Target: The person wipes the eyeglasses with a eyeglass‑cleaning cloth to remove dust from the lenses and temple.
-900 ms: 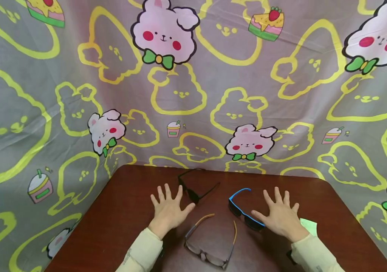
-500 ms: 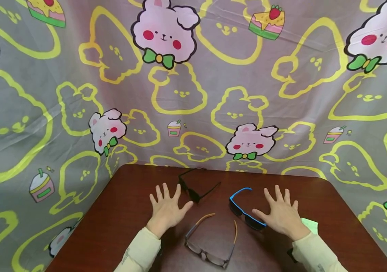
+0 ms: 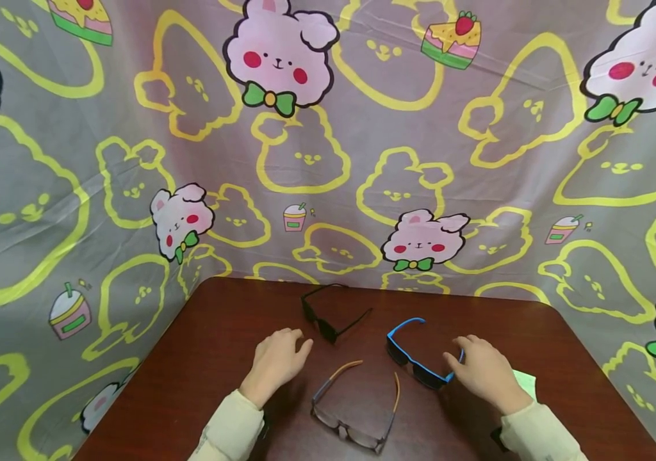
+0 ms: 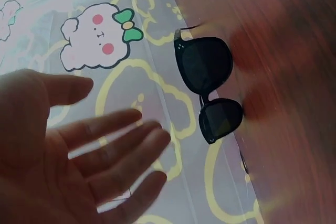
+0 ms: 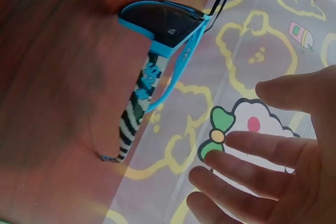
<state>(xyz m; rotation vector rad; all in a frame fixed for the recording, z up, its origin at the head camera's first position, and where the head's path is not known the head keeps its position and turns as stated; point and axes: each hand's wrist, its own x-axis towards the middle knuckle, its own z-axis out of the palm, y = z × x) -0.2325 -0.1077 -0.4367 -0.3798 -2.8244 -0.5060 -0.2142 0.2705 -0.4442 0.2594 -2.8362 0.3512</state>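
Note:
My left hand (image 3: 276, 363) hovers over the table left of the black sunglasses (image 3: 328, 330), holding nothing. In the left wrist view, its fingers are relaxed and apart from the dark lenses (image 4: 207, 65). On the other side, my right hand (image 3: 485, 372) is beside the blue-framed sunglasses (image 3: 428, 376) and hides part of one temple. The right wrist view shows that hand (image 5: 273, 166) loosely bent, apart from the blue frame and its zebra-patterned temple (image 5: 131, 121). Between the hands, nearer the front, lie clear-lens eyeglasses (image 3: 343, 432) with orange-brown temple tips.
A pale green paper (image 3: 526, 382) lies partly behind the right wrist. Some small dark object (image 3: 498, 438) shows at the right sleeve's edge. The brown table (image 3: 189, 384) is bordered at the back and sides by a printed rabbit curtain (image 3: 305, 256).
Both hands, earlier raised with fingers spread wide, have lowered, and their fingers have relaxed and drawn together. The left hand has pulled slightly back from the black sunglasses. The eyewear has not moved.

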